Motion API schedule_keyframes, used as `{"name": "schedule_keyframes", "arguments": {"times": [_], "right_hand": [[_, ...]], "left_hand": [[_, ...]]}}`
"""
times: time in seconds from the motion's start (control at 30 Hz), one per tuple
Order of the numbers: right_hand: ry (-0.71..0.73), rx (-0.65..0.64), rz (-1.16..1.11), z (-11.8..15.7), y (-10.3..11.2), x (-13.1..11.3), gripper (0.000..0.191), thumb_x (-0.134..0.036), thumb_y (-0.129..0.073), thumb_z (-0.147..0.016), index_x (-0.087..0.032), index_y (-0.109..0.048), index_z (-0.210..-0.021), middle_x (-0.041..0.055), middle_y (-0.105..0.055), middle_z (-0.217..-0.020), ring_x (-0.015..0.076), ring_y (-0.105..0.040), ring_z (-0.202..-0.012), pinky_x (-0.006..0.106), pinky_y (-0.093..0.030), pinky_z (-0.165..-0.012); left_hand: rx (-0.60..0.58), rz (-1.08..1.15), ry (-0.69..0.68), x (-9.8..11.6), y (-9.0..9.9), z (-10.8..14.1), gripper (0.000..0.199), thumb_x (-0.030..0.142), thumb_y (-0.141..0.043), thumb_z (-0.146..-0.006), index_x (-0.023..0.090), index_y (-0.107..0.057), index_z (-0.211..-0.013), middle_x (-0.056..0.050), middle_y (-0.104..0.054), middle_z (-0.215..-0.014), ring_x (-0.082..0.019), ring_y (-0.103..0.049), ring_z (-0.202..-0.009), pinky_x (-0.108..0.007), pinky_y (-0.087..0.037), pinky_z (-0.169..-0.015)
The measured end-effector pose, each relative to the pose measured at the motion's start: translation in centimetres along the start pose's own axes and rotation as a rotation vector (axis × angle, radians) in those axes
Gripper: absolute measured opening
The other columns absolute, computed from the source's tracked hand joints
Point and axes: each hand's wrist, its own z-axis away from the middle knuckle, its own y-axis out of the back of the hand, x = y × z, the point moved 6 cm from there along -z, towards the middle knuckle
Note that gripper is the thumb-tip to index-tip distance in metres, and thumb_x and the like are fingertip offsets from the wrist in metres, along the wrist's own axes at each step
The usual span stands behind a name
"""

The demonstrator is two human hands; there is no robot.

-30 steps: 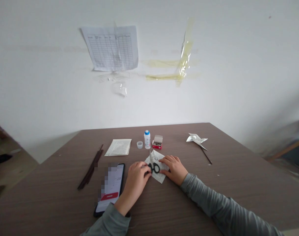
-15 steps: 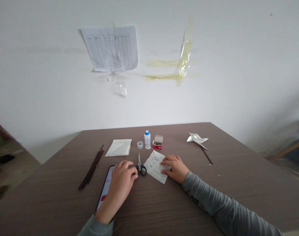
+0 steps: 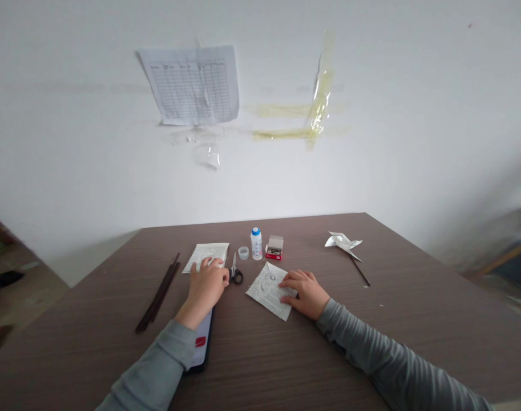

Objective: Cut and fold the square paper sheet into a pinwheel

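Apparently metal bits (image 3: 274, 251) in red box (image 3: 274, 256)

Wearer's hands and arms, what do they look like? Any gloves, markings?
Left hand and right hand are both bare: no gloves, rings or watch visible. Both arms wear long, plain grey sleeves down to about the wrist; the right sleeve is creased, the left sleeve looks smoother. No logos visible.

Brown table (image 3: 260, 354) with fine grain lines, white bottle (image 3: 257, 246) with blue cap (image 3: 255, 231), sleeves (image 3: 363, 348) of grey colour, box (image 3: 274, 256) red.
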Motion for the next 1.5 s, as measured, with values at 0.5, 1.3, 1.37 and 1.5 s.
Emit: {"name": "schedule_keyframes", "arguments": {"times": [0.5,1.3,1.37,1.5], "right_hand": [[0.010,0.001,-0.022,-0.5,-1.0,1.4,0.033,-0.027,-0.100,-0.104,-0.034,-0.103,-0.137,0.0146,-0.095,-0.147,0.0438,-0.086,-0.144,0.069,-0.063,-0.135],[0.084,0.082,-0.145,-1.2,-2.0,3.3,0.029,-0.027,-0.092,-0.103,-0.043,-0.104,-0.123,0.0090,-0.097,-0.139,0.0452,-0.088,-0.134,0.066,-0.071,-0.121],[0.087,0.082,-0.168,-1.5,-2.1,3.5,0.025,-0.030,-0.093,-0.102,-0.043,-0.104,-0.120,0.0092,-0.097,-0.136,0.0457,-0.088,-0.132,0.068,-0.070,-0.121],[0.087,0.078,-0.198,-2.4,-2.5,4.1,0.021,-0.030,-0.095,-0.100,-0.042,-0.104,-0.115,0.0081,-0.097,-0.131,0.0464,-0.088,-0.130,0.070,-0.070,-0.123]], "left_hand": [[-0.042,-0.030,0.025,0.4,-0.1,-0.7,0.023,0.015,-0.083,-0.110,0.030,-0.099,-0.115,-0.014,-0.086,-0.172,-0.044,-0.071,-0.170,-0.077,-0.046,-0.149],[-0.061,0.149,-0.249,8.0,-6.4,6.2,0.059,0.019,-0.071,-0.122,0.028,-0.080,-0.180,-0.014,-0.071,-0.193,-0.044,-0.065,-0.183,-0.070,-0.050,-0.155],[-0.082,0.141,-0.253,7.8,-6.3,6.2,0.058,0.020,-0.070,-0.124,0.027,-0.079,-0.181,-0.015,-0.070,-0.194,-0.043,-0.064,-0.184,-0.071,-0.050,-0.155],[-0.097,0.134,-0.267,7.1,-6.3,6.2,0.055,0.026,-0.068,-0.126,0.029,-0.078,-0.180,-0.015,-0.070,-0.194,-0.041,-0.064,-0.185,-0.072,-0.050,-0.154]]}}
